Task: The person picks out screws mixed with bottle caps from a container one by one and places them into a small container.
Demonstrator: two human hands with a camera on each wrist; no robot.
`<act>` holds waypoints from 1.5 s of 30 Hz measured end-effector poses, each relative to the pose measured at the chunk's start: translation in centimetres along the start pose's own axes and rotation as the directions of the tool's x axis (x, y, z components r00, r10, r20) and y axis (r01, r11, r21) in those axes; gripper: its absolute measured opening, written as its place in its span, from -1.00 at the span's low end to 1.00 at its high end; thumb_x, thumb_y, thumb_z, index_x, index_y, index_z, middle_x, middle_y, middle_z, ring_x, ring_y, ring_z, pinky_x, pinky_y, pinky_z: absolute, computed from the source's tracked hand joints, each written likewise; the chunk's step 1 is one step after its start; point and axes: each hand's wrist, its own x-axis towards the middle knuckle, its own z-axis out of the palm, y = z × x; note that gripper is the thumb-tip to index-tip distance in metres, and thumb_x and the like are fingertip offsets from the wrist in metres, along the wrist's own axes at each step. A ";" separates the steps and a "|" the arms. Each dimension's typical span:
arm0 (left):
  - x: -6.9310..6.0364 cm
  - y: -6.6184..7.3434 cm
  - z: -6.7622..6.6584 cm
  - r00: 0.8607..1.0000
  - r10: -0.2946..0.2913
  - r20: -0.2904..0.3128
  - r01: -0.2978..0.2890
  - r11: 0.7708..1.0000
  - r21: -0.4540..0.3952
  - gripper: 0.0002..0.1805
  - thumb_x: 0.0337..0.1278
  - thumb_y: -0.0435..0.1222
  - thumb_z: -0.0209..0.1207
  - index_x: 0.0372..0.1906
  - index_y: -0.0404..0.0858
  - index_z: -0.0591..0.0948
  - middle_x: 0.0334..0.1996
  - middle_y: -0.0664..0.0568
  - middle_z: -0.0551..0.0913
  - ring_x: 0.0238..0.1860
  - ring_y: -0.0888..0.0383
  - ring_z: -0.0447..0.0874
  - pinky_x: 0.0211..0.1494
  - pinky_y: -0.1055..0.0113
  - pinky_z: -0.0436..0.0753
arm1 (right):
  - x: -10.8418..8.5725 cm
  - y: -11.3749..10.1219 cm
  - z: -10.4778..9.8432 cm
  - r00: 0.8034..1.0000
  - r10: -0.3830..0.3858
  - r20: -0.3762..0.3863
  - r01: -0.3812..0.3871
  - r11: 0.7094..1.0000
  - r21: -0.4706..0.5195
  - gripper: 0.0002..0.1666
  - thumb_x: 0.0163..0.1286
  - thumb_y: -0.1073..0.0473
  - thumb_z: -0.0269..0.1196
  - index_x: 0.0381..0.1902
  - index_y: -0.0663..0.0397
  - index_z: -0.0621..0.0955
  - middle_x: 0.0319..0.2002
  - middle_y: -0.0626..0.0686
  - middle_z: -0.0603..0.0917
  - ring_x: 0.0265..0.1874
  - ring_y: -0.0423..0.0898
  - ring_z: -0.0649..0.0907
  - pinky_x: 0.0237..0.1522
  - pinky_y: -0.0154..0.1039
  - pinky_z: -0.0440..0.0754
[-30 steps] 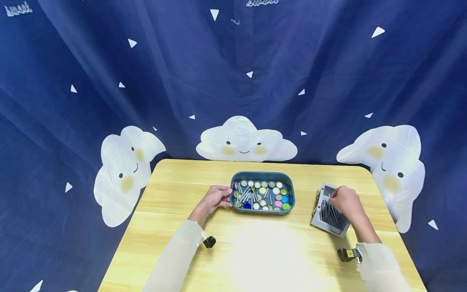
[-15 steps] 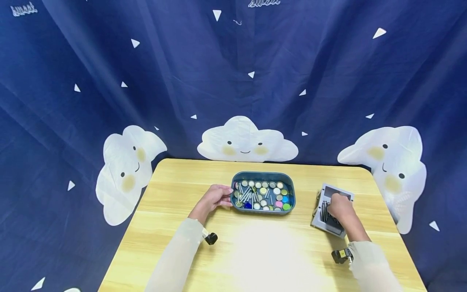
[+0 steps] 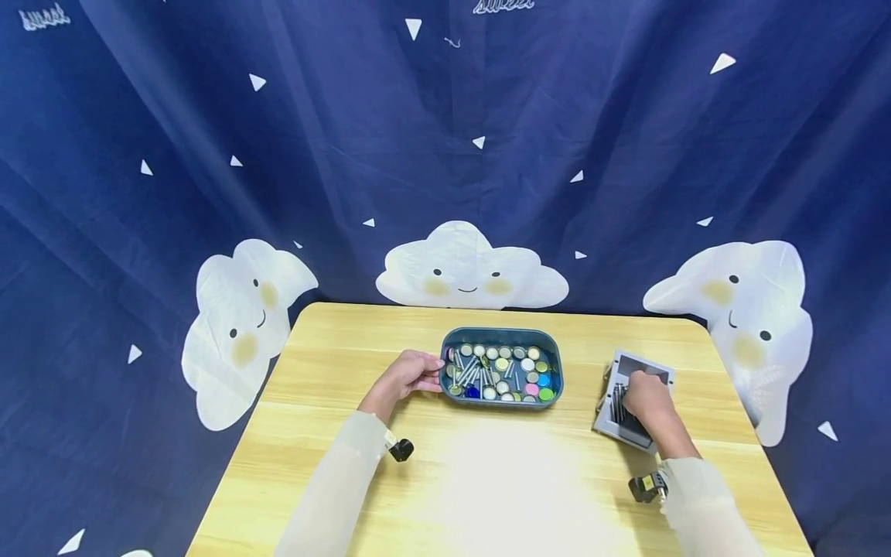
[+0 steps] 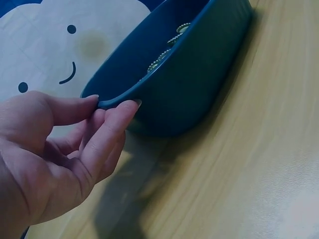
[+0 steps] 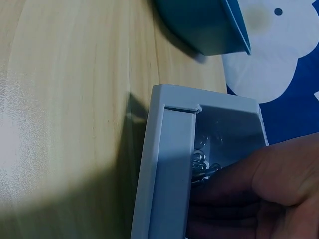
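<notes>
A dark blue-green bin (image 3: 501, 404) stands on the table and holds loose bottle caps (image 3: 527, 364) and long bolts or screws (image 3: 469, 374). At its left end my left hand (image 3: 409, 374) pinches the rim between thumb and fingers, as the left wrist view shows with the bin's wall (image 4: 184, 99). Farther right, my right hand (image 3: 650, 398) reaches into a grey plastic box (image 3: 624, 435). Dark metal bolts or screws (image 3: 617, 404) lie in that box. In the right wrist view the fingertips sink below the box's edge (image 5: 172, 169) beside shiny metal pieces (image 5: 199, 164), so their grip is hidden.
Both containers stand on a light wooden table (image 3: 362, 333), with a gap between them. A dark blue curtain (image 3: 334, 155) with white clouds hangs behind the table's far edge. Small cameras (image 3: 401, 450) sit on both wrists.
My right hand has gone from the box's upper edge, where it seemed to pinch something small and pale, down into the box. The left hand has stayed at the bin's rim.
</notes>
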 end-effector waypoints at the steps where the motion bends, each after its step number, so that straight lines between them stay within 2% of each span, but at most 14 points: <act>1: 0.0 0.0 0.0 1.000 -0.003 0.001 0.003 1.000 0.004 -0.62 0.40 -0.42 0.21 0.20 -0.54 0.57 -0.46 -0.10 0.71 -0.52 0.15 0.75 -0.24 0.21 0.89 | 0.0 0.0 0.0 1.000 -0.003 -0.001 0.003 1.000 0.001 -0.87 0.15 0.48 0.11 -0.44 0.41 0.61 -0.51 0.27 0.63 -0.56 0.03 0.53 -0.57 -0.16 0.55; 14: 0.3 0.1 0.3 1.000 0.028 -0.007 -0.028 1.000 0.011 -0.68 0.37 -0.48 0.19 0.15 -0.48 0.52 -0.46 -0.10 0.63 -0.56 0.14 0.68 -0.29 0.18 0.89 | -0.3 -0.2 0.1 0.999 -0.017 0.035 0.017 1.000 0.008 -0.86 0.14 0.46 0.08 -0.41 0.41 0.60 -0.52 0.23 0.60 -0.56 0.01 0.55 -0.58 -0.20 0.55; 23: 0.3 0.0 0.0 1.000 0.012 -0.007 -0.012 1.000 0.009 -0.67 0.38 -0.48 0.19 0.17 -0.48 0.52 -0.44 -0.12 0.65 -0.53 0.13 0.70 -0.27 0.17 0.89 | 0.0 -0.3 0.1 0.998 0.004 0.065 -0.004 1.000 0.003 -0.84 0.20 0.46 0.10 -0.33 0.46 0.62 -0.47 0.25 0.61 -0.54 0.01 0.57 -0.57 -0.23 0.55; 28: 0.2 0.0 0.2 1.000 0.025 -0.013 -0.025 1.000 0.014 -0.66 0.38 -0.47 0.19 0.18 -0.50 0.53 -0.41 -0.15 0.66 -0.53 0.12 0.71 -0.27 0.17 0.89 | -0.3 -0.5 -0.2 0.999 -0.016 0.045 0.016 1.000 -0.012 -0.82 0.20 0.49 0.08 -0.31 0.49 0.62 -0.44 0.31 0.64 -0.53 0.03 0.56 -0.55 -0.17 0.59; 32: 0.1 0.0 0.3 0.999 0.039 -0.016 -0.039 0.999 0.024 -0.65 0.38 -0.48 0.18 0.20 -0.52 0.52 -0.37 -0.20 0.68 -0.51 0.10 0.72 -0.28 0.17 0.89 | -0.9 -0.9 -1.0 0.998 -0.049 -0.027 0.049 0.999 -0.008 -0.85 0.18 0.51 0.08 -0.40 0.48 0.61 -0.46 0.37 0.66 -0.55 0.08 0.56 -0.53 -0.01 0.62; 35: 0.0 0.0 0.3 0.999 0.040 -0.015 -0.040 0.999 0.029 -0.65 0.37 -0.49 0.18 0.19 -0.53 0.52 -0.36 -0.21 0.68 -0.52 0.09 0.72 -0.29 0.17 0.89 | -1.3 -1.5 -1.9 0.990 -0.081 -0.116 0.081 0.997 -0.004 -0.91 0.13 0.50 0.14 -0.50 0.44 0.59 -0.50 0.38 0.65 -0.57 0.11 0.56 -0.52 0.11 0.62; 37: 0.0 0.0 0.3 0.999 0.040 -0.016 -0.039 0.999 0.033 -0.65 0.37 -0.49 0.17 0.19 -0.52 0.51 -0.36 -0.20 0.66 -0.53 0.11 0.70 -0.29 0.19 0.89 | -1.4 -2.2 -2.7 0.984 -0.096 -0.152 0.098 0.995 0.011 -0.88 0.11 0.47 0.17 -0.60 0.35 0.54 -0.60 0.29 0.58 -0.60 0.09 0.52 -0.57 0.08 0.56; 39: 0.0 0.1 0.3 0.999 0.045 -0.015 -0.045 0.998 0.042 -0.65 0.36 -0.50 0.17 0.18 -0.53 0.51 -0.38 -0.18 0.65 -0.54 0.12 0.68 -0.31 0.19 0.89 | -1.5 -3.1 -3.7 0.984 -0.098 -0.150 0.105 0.994 0.039 -0.75 0.11 0.45 0.18 -0.69 0.19 0.44 -0.69 0.14 0.45 -0.64 0.04 0.45 -0.64 -0.04 0.47; 42: -0.1 0.2 0.4 0.999 0.049 -0.013 -0.049 0.998 0.049 -0.66 0.36 -0.50 0.17 0.17 -0.53 0.50 -0.40 -0.17 0.63 -0.56 0.14 0.65 -0.33 0.21 0.89 | -1.3 -4.6 -4.7 0.988 -0.099 -0.120 0.110 0.990 0.085 -0.63 0.11 0.42 0.15 -0.76 0.00 0.33 -0.72 -0.03 0.28 -0.65 -0.04 0.33 -0.62 -0.20 0.32; 45: 0.0 0.2 0.4 0.999 0.048 -0.011 -0.048 0.998 0.049 -0.69 0.37 -0.50 0.16 0.15 -0.52 0.50 -0.42 -0.15 0.61 -0.58 0.16 0.64 -0.34 0.22 0.88 | -1.0 -6.2 -5.0 0.986 -0.127 -0.112 0.140 0.984 0.113 -0.72 0.13 0.38 0.17 -0.73 0.08 0.49 -0.69 0.00 0.46 -0.60 -0.02 0.44 -0.55 -0.14 0.48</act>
